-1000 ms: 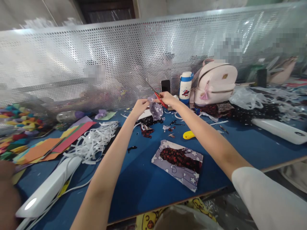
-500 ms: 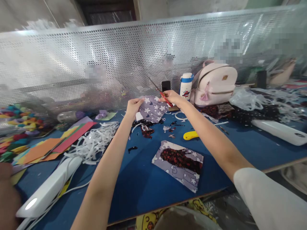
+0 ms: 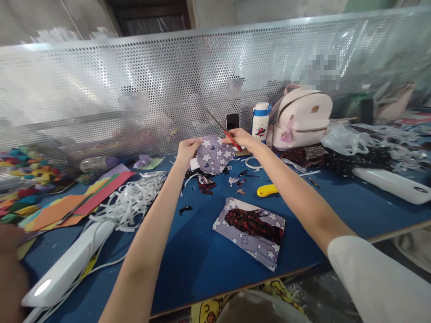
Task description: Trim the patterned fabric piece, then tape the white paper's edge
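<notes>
Both my arms reach out over the blue table (image 3: 202, 260). My left hand (image 3: 187, 149) pinches the left edge of a purple cloth piece with white flowers (image 3: 214, 154) and holds it spread in the air. My right hand (image 3: 241, 137) grips red-handled scissors (image 3: 225, 129), blades pointing up and to the left, at the cloth's right edge. Below them on the table lies a purple flowered cloth with a dark red patterned piece on top (image 3: 252, 229).
Cloth scraps (image 3: 205, 184), a yellow cutter (image 3: 267, 190), white paper strips (image 3: 133, 199), coloured paper sheets (image 3: 72, 204), two white lamps (image 3: 65, 269) (image 3: 392, 183), a phone (image 3: 232, 121), a bottle (image 3: 260, 121) and a pink backpack (image 3: 303, 116) stand before a perforated metal screen (image 3: 168, 80).
A second ago the purple cloth hung bunched between my hands; it is now spread out flat between them. My left hand shifted slightly left; the scissors stayed in my right hand.
</notes>
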A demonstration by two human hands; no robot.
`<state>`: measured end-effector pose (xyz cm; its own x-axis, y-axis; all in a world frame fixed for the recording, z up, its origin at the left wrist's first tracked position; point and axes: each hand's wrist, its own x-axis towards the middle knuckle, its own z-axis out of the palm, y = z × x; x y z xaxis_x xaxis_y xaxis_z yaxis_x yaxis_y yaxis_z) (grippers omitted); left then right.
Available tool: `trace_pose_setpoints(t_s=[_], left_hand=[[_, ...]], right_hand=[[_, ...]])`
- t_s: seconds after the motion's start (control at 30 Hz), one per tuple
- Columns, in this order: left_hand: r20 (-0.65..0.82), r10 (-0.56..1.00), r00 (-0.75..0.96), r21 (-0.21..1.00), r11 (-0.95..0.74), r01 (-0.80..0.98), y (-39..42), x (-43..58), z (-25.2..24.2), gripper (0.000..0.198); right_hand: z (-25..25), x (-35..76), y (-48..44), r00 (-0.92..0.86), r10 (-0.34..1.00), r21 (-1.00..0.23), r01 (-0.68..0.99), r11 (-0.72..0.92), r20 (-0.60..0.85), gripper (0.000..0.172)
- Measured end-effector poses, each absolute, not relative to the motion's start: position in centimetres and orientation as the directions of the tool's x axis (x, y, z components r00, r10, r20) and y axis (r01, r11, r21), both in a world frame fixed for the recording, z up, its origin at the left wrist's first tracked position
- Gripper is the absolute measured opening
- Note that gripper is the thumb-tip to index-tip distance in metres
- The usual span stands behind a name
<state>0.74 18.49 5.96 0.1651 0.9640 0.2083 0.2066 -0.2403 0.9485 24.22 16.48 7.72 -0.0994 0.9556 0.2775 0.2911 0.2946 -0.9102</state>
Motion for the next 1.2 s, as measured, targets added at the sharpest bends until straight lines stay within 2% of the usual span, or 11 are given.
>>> trace_pose_setpoints(t_s=[0.47, 0.8, 1.2], left_hand=[[0.22, 0.951, 0.216, 0.92, -0.276, 0.277, 18.5, 1.0, 6.0, 0.033], [0.191, 0.939, 0.286, 0.918, -0.274, 0.286, 17.1, 1.4, 6.4, 0.03], [0.314, 0.922, 0.227, 0.909, -0.362, 0.209, 17.8, 1.5, 6.7, 0.03]], right_hand=[[8.0, 22.9, 15.9, -0.107, 0.954, -0.924, 0.238, 0.299, 0.281, 0.039], [8.7, 22.6, 15.2, -0.08, 0.932, -0.908, 0.213, 0.361, 0.352, 0.041], [8.6, 22.5, 15.5, -0.067, 0.941, -0.919, 0.205, 0.338, 0.331, 0.039]])
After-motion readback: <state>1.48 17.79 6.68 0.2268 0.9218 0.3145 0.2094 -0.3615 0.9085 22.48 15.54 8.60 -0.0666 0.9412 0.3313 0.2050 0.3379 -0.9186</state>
